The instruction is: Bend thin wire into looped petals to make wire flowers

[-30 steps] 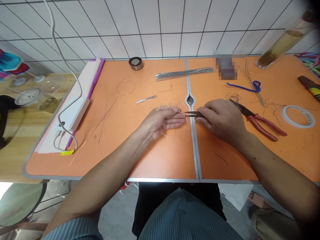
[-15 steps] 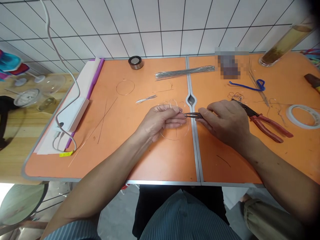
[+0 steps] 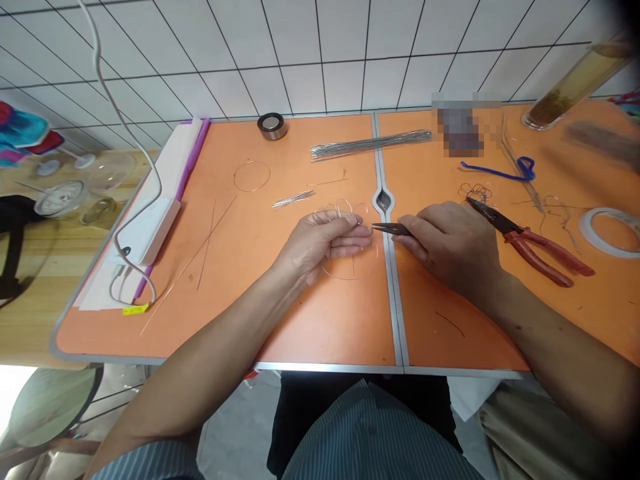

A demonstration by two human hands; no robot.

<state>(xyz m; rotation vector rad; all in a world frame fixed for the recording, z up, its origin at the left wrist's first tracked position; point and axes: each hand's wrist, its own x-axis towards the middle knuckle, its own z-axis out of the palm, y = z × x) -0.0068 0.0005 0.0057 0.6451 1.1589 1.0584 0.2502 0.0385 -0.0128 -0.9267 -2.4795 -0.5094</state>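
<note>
My left hand [image 3: 325, 243] is closed in a pinch, thumb against fingers, on a thin wire piece bent into loops [image 3: 342, 204]. Fine strands of it show above and below the fingers, and part is hidden by them. My right hand [image 3: 453, 243] wraps round small dark needle-nose pliers [image 3: 393, 229], whose handles are covered by the palm. The pliers' tips point left, close to my left fingertips and a little apart from them. Behind my left hand lie a bundle of short wires [image 3: 293, 199] and a single thin wire [image 3: 327, 181].
A long wire bundle [image 3: 370, 145] and a black tape roll [image 3: 272, 126] lie at the back. Red-handled pliers [image 3: 533, 243], a white tape ring [image 3: 607, 233] and a blue bent wire [image 3: 500, 171] are on the right. A white power bank [image 3: 145, 230] sits left.
The needle-nose pliers have drawn slightly right, away from my left fingertips. At the far right edge, a dark tool has given way to a blurred grey shape. My left hand stays put.
</note>
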